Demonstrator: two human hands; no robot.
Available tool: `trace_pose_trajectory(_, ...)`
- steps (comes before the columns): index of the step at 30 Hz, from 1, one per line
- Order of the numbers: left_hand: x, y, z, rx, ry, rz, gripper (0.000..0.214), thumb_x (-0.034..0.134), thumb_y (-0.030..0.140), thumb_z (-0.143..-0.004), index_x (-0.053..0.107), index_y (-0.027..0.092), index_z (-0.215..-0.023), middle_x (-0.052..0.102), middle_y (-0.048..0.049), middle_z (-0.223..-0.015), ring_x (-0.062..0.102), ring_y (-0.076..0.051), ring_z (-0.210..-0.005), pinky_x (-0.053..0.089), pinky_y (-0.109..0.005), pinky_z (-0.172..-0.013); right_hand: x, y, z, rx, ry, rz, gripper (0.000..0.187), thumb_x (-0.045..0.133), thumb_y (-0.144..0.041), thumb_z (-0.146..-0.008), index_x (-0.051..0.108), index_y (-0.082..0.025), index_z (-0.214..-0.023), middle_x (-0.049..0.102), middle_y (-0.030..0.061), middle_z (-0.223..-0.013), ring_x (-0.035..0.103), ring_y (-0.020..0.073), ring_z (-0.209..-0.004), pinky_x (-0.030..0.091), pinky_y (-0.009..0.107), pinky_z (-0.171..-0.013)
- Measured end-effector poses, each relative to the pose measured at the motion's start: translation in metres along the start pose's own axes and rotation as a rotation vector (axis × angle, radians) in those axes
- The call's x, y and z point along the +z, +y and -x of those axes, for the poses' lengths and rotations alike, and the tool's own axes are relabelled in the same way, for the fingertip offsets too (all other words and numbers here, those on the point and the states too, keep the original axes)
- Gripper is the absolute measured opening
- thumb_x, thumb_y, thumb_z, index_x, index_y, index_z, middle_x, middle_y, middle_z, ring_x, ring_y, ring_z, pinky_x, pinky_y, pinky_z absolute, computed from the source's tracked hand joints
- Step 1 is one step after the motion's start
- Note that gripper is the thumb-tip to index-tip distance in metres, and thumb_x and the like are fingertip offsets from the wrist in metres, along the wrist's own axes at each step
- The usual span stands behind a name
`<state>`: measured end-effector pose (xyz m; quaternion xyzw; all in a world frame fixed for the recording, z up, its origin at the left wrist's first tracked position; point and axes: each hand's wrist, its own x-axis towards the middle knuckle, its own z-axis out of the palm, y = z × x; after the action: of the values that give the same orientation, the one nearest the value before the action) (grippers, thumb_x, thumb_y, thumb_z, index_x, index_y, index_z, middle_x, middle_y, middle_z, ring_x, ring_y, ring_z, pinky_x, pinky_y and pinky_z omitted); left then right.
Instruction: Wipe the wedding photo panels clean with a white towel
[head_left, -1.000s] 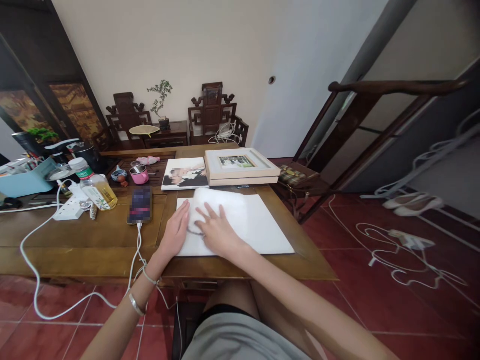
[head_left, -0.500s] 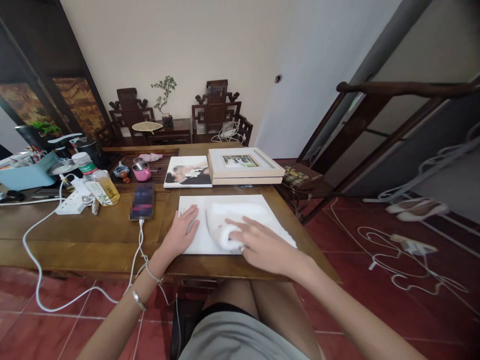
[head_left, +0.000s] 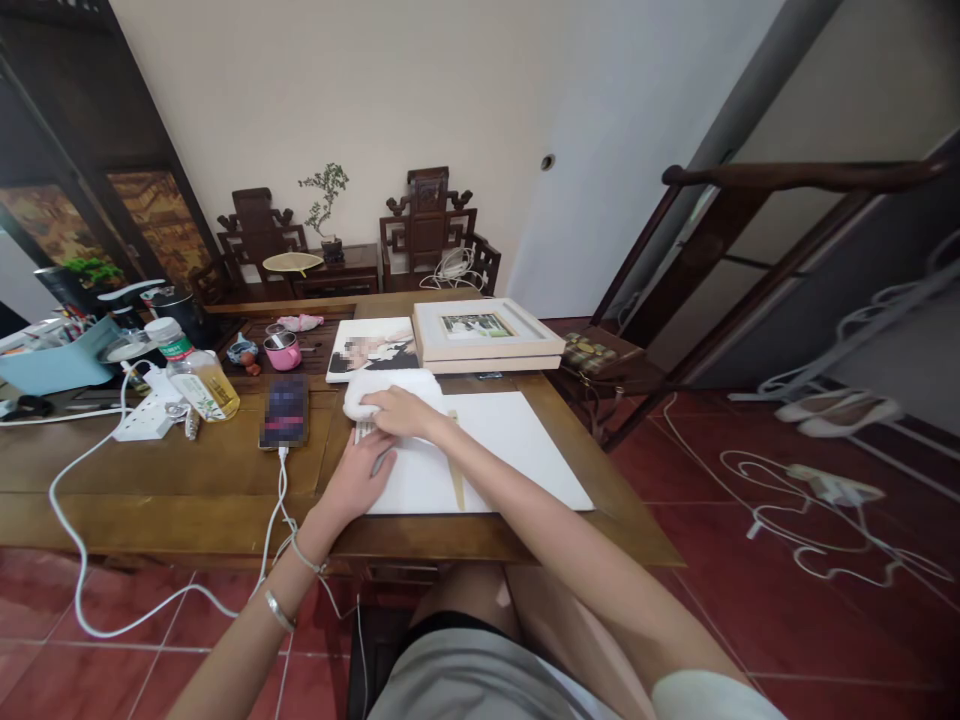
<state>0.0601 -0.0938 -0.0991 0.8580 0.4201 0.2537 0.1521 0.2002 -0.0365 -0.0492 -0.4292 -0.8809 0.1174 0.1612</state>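
A white board or large album page (head_left: 510,450) lies flat at the near edge of the wooden table (head_left: 420,540); a tan strip (head_left: 456,470) runs down its middle. My right hand (head_left: 405,412) presses a folded white cloth (head_left: 397,382) onto its far left corner, arm stretched across the sheet. My left hand (head_left: 360,475) rests flat on its left edge, fingers extended and partly under the right hand. Small print at that corner is mostly covered.
Behind the sheet lie a photo book (head_left: 371,345) and stacked picture frames (head_left: 487,340). To the left are a phone (head_left: 285,412) on a charging cable, a drink bottle (head_left: 191,375), a pink cup (head_left: 282,352) and a power strip (head_left: 146,412). A wooden chair (head_left: 720,240) stands right.
My right hand has moved the cloth from the middle of the sheet to its far left corner, uncovering the tan strip. My left hand has stayed at the left edge.
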Motion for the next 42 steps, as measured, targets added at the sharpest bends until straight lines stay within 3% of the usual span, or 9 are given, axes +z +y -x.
trace_pose_trajectory(4, 0.003, -0.003, 0.002, -0.061, -0.013, 0.007, 0.036, 0.038, 0.024, -0.092, 0.055, 0.022, -0.123, 0.052, -0.0058, -0.134, 0.042, -0.023, -0.129, 0.012, -0.053, -0.113, -0.004, 0.021, 0.023, 0.100, -0.001, -0.031, 0.043, 0.039, -0.011, -0.073, 0.064, -0.019, -0.107, 0.067, 0.0048, -0.114, 0.059, 0.0242, -0.100, 0.043, 0.028, -0.084)
trace_pose_trajectory(10, 0.007, -0.006, 0.004, -0.073, -0.029, 0.020, 0.037, 0.037, 0.025, -0.092, 0.053, 0.022, -0.126, 0.048, -0.0059, -0.138, 0.038, -0.021, -0.132, 0.012, -0.053, -0.113, -0.027, 0.090, 0.101, 0.291, 0.100, -0.076, 0.034, 0.036, -0.018, -0.076, 0.064, -0.015, -0.095, 0.068, 0.0072, -0.106, 0.058, 0.0264, -0.101, 0.044, 0.035, -0.087)
trace_pose_trajectory(14, 0.006, -0.005, 0.003, -0.087, -0.029, 0.027, 0.037, 0.037, 0.025, -0.092, 0.053, 0.021, -0.125, 0.047, -0.0066, -0.138, 0.038, -0.021, -0.132, 0.011, -0.053, -0.113, -0.030, 0.112, 0.141, 0.412, 0.158, -0.076, 0.033, 0.037, -0.023, -0.074, 0.064, -0.017, -0.091, 0.067, 0.0074, -0.106, 0.051, 0.0327, -0.116, 0.040, 0.044, -0.095)
trace_pose_trajectory(20, 0.004, -0.003, 0.003, -0.080, -0.049, 0.016, 0.042, 0.029, 0.024, -0.094, 0.045, 0.019, -0.133, 0.037, -0.0071, -0.145, 0.027, -0.020, -0.137, 0.013, -0.052, -0.113, -0.020, 0.082, 0.205, 0.428, 0.115, -0.156, 0.034, 0.043, -0.026, -0.065, 0.064, -0.024, -0.092, 0.058, 0.0008, -0.127, 0.031, 0.0317, -0.134, 0.033, 0.048, -0.105)
trace_pose_trajectory(25, 0.005, -0.004, 0.002, -0.086, -0.057, -0.020, 0.043, 0.032, 0.026, -0.094, 0.041, 0.018, -0.135, 0.035, -0.0099, -0.146, 0.026, -0.020, -0.138, 0.012, -0.051, -0.113, -0.024, 0.050, 0.256, 0.374, -0.045, -0.268, 0.033, 0.043, -0.021, -0.064, 0.065, -0.026, -0.089, 0.049, -0.0007, -0.136, 0.022, 0.0302, -0.137, 0.027, 0.051, -0.107)
trace_pose_trajectory(29, 0.004, -0.004, 0.002, -0.089, -0.062, -0.035, 0.042, 0.033, 0.026, -0.093, 0.044, 0.017, -0.133, 0.039, -0.0105, -0.144, 0.028, -0.021, -0.137, 0.013, -0.051, -0.113, -0.032, 0.056, 0.244, 0.430, -0.034, -0.328, 0.033, 0.047, -0.025, -0.063, 0.066, -0.025, -0.090, 0.053, 0.0019, -0.133, 0.031, 0.0335, -0.133, 0.031, 0.048, -0.106)
trace_pose_trajectory(35, 0.004, -0.006, 0.002, -0.086, -0.070, -0.032, 0.042, 0.034, 0.027, -0.093, 0.044, 0.019, -0.133, 0.038, -0.0091, -0.145, 0.028, -0.020, -0.137, 0.013, -0.050, -0.113, -0.038, 0.103, 0.159, 0.415, 0.104, -0.372, 0.021, 0.048, -0.027, -0.060, 0.063, -0.018, -0.071, 0.068, 0.0079, -0.098, 0.051, 0.0376, -0.113, 0.038, 0.044, -0.098)
trace_pose_trajectory(37, 0.004, -0.007, 0.002, -0.082, -0.069, -0.034, 0.042, 0.034, 0.027, -0.093, 0.043, 0.019, -0.134, 0.038, -0.0089, -0.145, 0.028, -0.020, -0.137, 0.013, -0.050, -0.113, -0.038, 0.116, 0.137, 0.424, 0.137, -0.371, 0.022, 0.047, -0.026, -0.060, 0.063, -0.018, -0.073, 0.067, 0.0085, -0.099, 0.053, 0.0357, -0.110, 0.038, 0.043, -0.097)
trace_pose_trajectory(42, 0.004, -0.007, 0.002, -0.079, -0.068, -0.040, 0.043, 0.034, 0.027, -0.093, 0.042, 0.020, -0.135, 0.038, -0.0085, -0.145, 0.029, -0.020, -0.137, 0.013, -0.050, -0.113, -0.035, 0.119, 0.124, 0.371, 0.154, -0.361, 0.015, 0.047, -0.026, -0.062, 0.059, -0.020, -0.068, 0.067, 0.0049, -0.087, 0.050, 0.0328, -0.115, 0.033, 0.042, -0.101)
